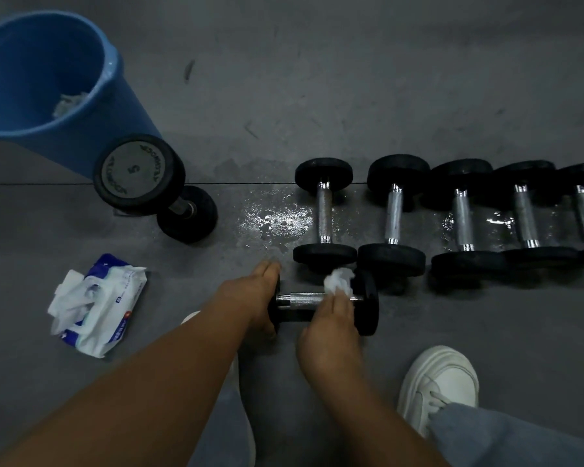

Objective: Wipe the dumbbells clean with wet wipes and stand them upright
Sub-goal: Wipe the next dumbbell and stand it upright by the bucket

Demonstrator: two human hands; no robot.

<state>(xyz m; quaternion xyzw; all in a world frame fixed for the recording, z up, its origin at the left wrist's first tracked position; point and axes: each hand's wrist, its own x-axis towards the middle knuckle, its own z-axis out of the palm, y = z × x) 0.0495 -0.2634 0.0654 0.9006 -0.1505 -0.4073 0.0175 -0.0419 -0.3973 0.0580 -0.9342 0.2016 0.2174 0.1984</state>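
A: The black-ended chrome-handled dumbbell (368, 305)?
B: Flat on the grey floor (385, 79), axis left-right: left hand (260, 294) seemingly clasps its left end (shadowed), right hand (331, 318) pinches a crumpled white wet wipe (339, 281) against the handle (300, 298).

A blue plastic bin (125, 112) stands at the upper left on the grey floor (351, 79), with a crumpled pale scrap (69, 102) at its bottom. A wet patch (277, 220) glistens mid-floor. At the lower right, a white sneaker (439, 382) shows below a denim trouser leg (506, 436).
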